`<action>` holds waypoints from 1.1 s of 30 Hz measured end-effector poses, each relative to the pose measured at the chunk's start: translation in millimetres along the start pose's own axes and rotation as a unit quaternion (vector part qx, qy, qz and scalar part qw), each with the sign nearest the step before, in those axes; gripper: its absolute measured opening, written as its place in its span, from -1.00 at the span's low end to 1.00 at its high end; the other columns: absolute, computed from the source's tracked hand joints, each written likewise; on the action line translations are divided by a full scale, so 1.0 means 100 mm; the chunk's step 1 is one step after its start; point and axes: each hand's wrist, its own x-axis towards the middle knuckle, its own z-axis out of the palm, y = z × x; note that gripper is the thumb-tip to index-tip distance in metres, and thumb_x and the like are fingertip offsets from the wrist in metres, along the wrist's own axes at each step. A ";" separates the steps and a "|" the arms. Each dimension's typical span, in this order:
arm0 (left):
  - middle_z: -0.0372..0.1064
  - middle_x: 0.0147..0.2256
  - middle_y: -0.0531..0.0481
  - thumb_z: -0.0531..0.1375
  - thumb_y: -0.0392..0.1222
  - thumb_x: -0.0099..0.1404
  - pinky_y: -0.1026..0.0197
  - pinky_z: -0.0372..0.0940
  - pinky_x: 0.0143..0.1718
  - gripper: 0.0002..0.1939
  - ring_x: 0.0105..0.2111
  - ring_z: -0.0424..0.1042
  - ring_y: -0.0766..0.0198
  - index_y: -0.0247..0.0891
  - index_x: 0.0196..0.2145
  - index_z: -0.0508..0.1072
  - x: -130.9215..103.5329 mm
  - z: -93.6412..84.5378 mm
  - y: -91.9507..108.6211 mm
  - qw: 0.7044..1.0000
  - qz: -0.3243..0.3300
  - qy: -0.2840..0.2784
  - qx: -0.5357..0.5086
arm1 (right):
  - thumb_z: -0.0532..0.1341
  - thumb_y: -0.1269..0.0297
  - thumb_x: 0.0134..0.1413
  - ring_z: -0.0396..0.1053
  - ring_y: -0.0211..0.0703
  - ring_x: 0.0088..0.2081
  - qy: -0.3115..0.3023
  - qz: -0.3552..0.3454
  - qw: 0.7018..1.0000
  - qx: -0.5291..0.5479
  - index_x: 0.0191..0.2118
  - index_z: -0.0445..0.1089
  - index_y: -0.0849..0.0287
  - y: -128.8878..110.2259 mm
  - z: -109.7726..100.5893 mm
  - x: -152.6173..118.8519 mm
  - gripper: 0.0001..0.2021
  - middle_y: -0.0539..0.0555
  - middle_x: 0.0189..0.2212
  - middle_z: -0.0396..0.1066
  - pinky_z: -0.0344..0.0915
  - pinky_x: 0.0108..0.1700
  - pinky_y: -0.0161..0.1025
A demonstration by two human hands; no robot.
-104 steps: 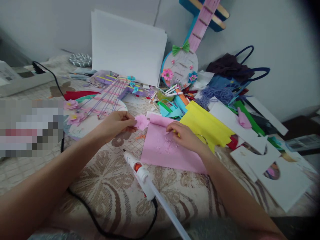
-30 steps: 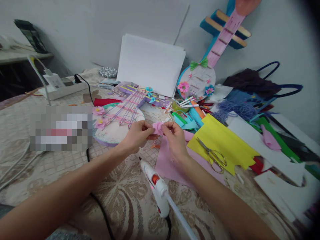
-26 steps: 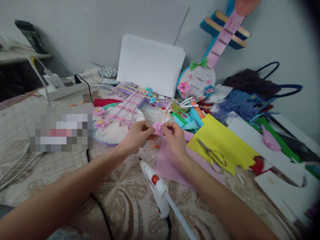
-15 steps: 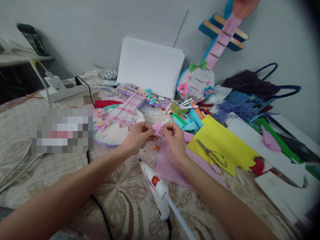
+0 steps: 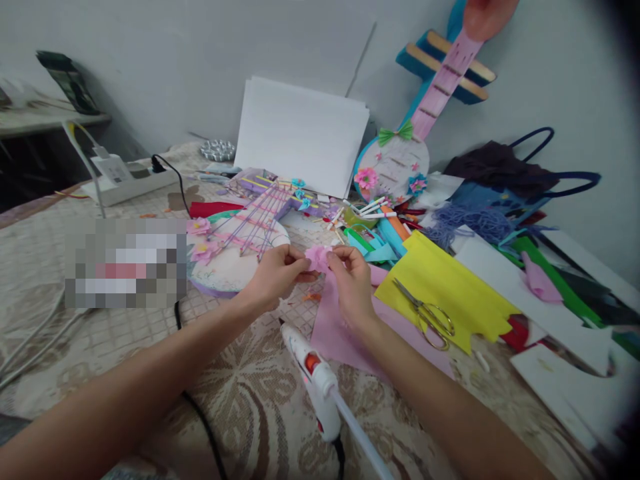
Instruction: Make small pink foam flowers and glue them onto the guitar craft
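Between my two hands is a small pink paper flower (image 5: 318,258), pinched from both sides. My left hand (image 5: 280,270) grips its left edge with thumb and fingertips. On its right edge, the thumb and fingers of my right hand (image 5: 351,277) are closed. Below my hands a white glue gun (image 5: 314,380) lies on the tablecloth, a long glue stick (image 5: 357,430) poking out of its back. A pink sheet (image 5: 340,333) lies under my right hand and forearm. Left of the flower rests a decorated instrument model (image 5: 235,257) with purple strings and pink flowers.
Gold-handled scissors (image 5: 425,313) lie on a yellow sheet (image 5: 450,287) at the right. A second instrument model (image 5: 395,163) leans on the wall beside white boards (image 5: 303,133). A power strip (image 5: 133,185) stands at the left, and a black cord (image 5: 203,413) crosses the tablecloth.
Both hands stay almost in place on the pink flower. My right fingertips have shifted slightly to the right, showing more of it. The glue gun has not moved.
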 end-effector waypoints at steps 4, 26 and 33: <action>0.34 -0.57 0.05 0.17 -0.41 0.13 0.21 0.41 -0.30 -0.86 -0.49 0.47 0.33 -0.33 -0.50 0.24 0.00 0.00 -0.01 1.000 0.001 -0.004 -0.002 | 0.19 0.29 -0.04 0.27 -0.22 -0.27 -0.004 -0.009 1.000 -0.018 -0.40 0.30 0.16 0.00 0.00 -0.01 -0.92 0.01 -0.35 0.31 0.21 -0.20 -0.24; 0.34 -0.58 0.05 0.17 -0.41 0.13 0.25 0.41 -0.33 -0.85 -0.50 0.47 0.33 -0.32 -0.51 0.24 -0.01 0.02 0.00 1.000 -0.002 -0.008 -0.006 | 0.18 0.28 -0.05 0.27 -0.24 -0.30 -0.009 0.002 1.000 -0.010 -0.31 0.30 0.14 -0.01 0.02 -0.02 -0.87 0.01 -0.34 0.30 0.22 -0.24 -0.25; 0.35 -0.57 0.05 0.17 -0.40 0.13 0.24 0.41 -0.32 -0.87 -0.50 0.47 0.34 -0.33 -0.49 0.25 0.00 0.01 -0.02 1.000 0.004 -0.010 -0.009 | 0.18 0.29 -0.09 0.27 -0.22 -0.24 -0.029 0.050 0.996 0.064 -0.23 0.26 0.08 0.01 0.04 -0.03 -0.77 -0.01 -0.28 0.29 0.25 -0.18 -0.21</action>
